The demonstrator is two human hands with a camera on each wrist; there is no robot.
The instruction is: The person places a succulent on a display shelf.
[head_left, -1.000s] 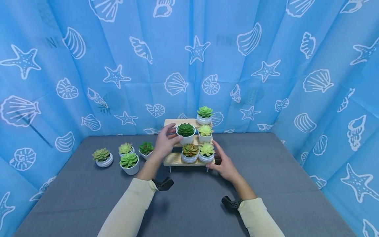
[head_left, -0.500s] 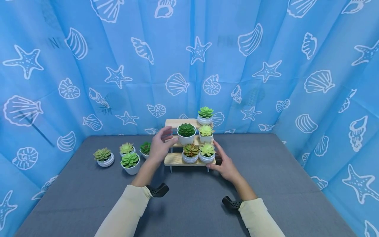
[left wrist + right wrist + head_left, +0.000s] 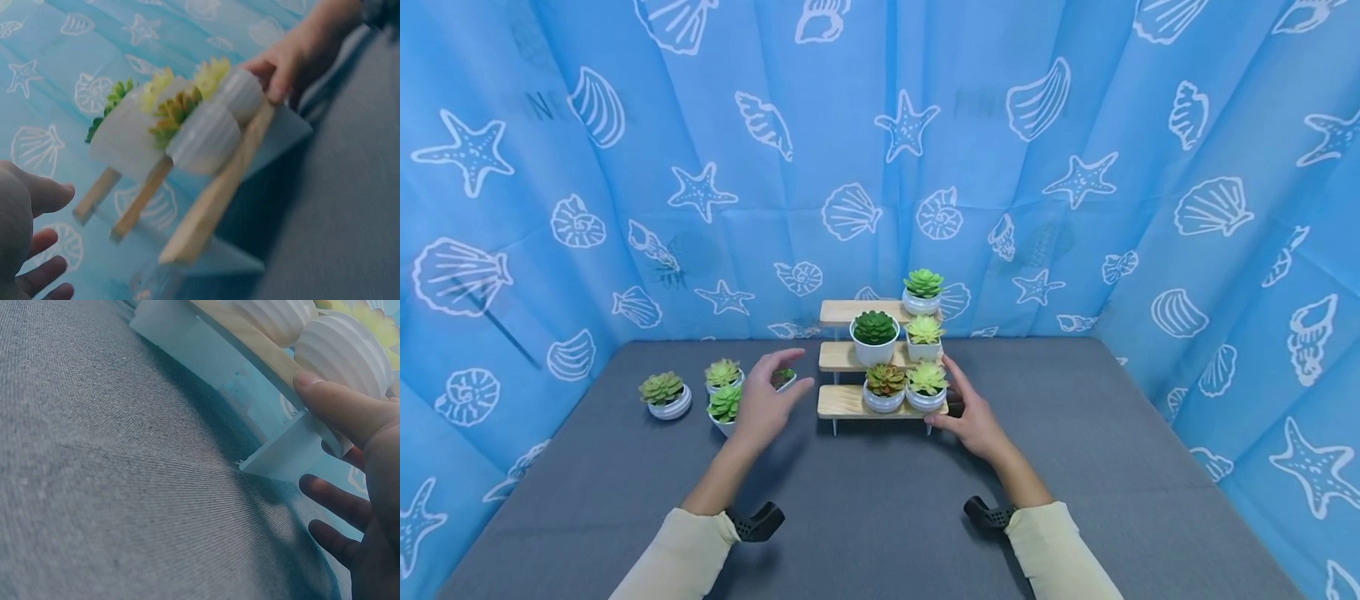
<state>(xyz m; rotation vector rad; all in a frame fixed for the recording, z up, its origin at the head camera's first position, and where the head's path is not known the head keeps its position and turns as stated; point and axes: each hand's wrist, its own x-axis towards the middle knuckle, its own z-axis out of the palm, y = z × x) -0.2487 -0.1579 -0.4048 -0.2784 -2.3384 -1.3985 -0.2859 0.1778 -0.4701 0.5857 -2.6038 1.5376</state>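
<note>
A three-tier wooden plant stand (image 3: 841,402) holds several potted artificial succulents. A dark green succulent (image 3: 874,331) in a white pot is on the middle tier, beside a pale green one (image 3: 924,335). My right hand (image 3: 976,421) grips the stand's right end, its thumb (image 3: 331,403) on the lowest board. Left of the stand, my left hand (image 3: 763,408) is open and holds nothing. It partly covers a small green succulent (image 3: 786,377) and a bright green one (image 3: 725,406) on the table. The left wrist view shows its spread fingers apart from the stand.
A reddish succulent (image 3: 884,383) and a light green one (image 3: 927,381) fill the right of the lowest tier; another (image 3: 922,287) tops the stand. Two more pots (image 3: 672,405) (image 3: 724,375) stand at the left on the grey table (image 3: 880,508). A blue shell-print curtain (image 3: 880,167) hangs behind.
My left hand has let go of the dark green succulent's pot on the middle tier and moved left and nearer, over the table pots. The right hand stays on the stand.
</note>
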